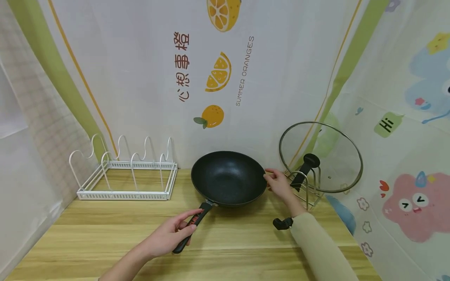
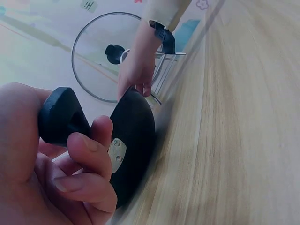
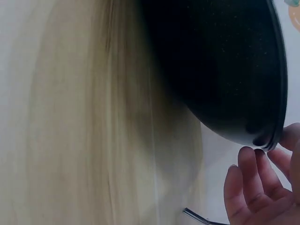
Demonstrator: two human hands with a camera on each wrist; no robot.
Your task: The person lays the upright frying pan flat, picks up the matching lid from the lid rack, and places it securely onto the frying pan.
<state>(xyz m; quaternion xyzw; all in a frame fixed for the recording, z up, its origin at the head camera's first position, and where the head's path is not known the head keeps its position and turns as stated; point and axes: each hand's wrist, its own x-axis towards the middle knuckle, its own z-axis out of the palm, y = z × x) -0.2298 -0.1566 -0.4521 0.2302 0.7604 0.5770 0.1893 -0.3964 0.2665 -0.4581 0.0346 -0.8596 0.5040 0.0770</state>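
A black wok (image 1: pixel 226 179) is in the middle of the wooden table, its open side up and its handle (image 1: pixel 183 241) angled toward the lower left. My left hand (image 1: pixel 172 234) holds that handle, with thumb on one side and curled fingers on the other; the left wrist view shows the handle (image 2: pixel 61 117) lying against the palm. On the far right side, my right hand (image 1: pixel 279 185) pinches the wok's rim. In the right wrist view the fingertips (image 3: pixel 248 157) sit under the outer wall and the thumb is at the rim. A black band is around the right wrist.
Left of the wok stands a white wire rack (image 1: pixel 123 195) with upright loops. At the right, a glass lid (image 1: pixel 341 156) with a black knob leans in a small metal stand (image 1: pixel 307 191), close beside my right forearm. Printed curtains hang behind the wooden table (image 1: pixel 225 253).
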